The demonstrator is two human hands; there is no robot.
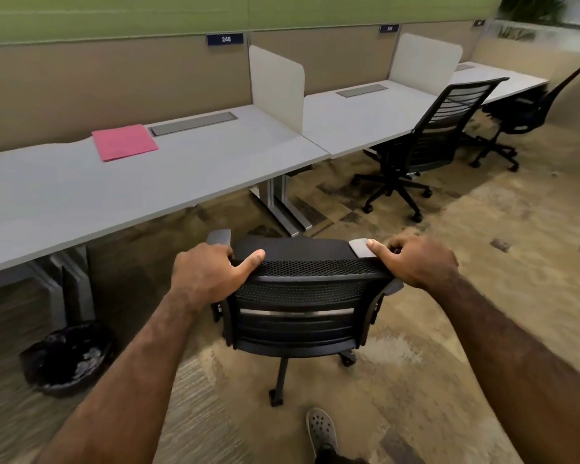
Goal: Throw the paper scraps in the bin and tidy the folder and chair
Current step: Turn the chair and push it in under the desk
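Observation:
A black mesh office chair (302, 306) stands on the carpet in front of me, a little way back from the grey desk (168, 182). My left hand (208, 272) grips the top left corner of its backrest. My right hand (416, 259) grips the top right corner. A pink folder (124, 142) lies closed and flat on the desk at the back left, beside a cable hatch. A black bin (67, 360) with a dark liner stands on the floor under the desk at the lower left, with pale paper scraps inside it.
Desk legs (282, 205) stand right of the chair's path. A white divider panel (277, 85) splits the desks. Two more black chairs (426, 145) (519, 112) sit at the desks to the right. My shoe (320, 430) is behind the chair. Open carpet lies to the right.

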